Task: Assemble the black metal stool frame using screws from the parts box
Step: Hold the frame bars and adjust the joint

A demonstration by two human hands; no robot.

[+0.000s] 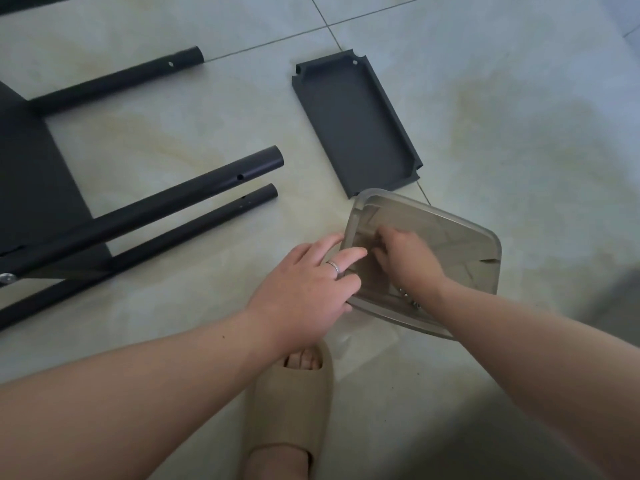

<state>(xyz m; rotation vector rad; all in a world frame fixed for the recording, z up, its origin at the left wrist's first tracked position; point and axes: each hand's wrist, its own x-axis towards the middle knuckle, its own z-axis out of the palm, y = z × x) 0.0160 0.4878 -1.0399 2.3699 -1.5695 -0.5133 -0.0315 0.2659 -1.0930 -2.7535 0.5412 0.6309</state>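
Three black round tubes (194, 195) of the stool frame (34, 168), smooth matte steel with screw holes drilled near their open ends, lie at left on the tiled floor (519, 133), long axes running lower left to upper right. Beige foam slipper (287, 403), near edge. Left hand (304, 282), ringed: fingers hooked over the left rim of the parts box (467, 258), holding it steady. Dark grey folded-sheet panel (353, 126), notched corners, flat beyond the box. Box: clear rigid plastic, rounded corners. Right hand (405, 258) inside it, fingers curled downward; whether they pinch anything cannot be told. Screws (410, 301), small and bright, apparently lie against the near wall, beneath that wrist.
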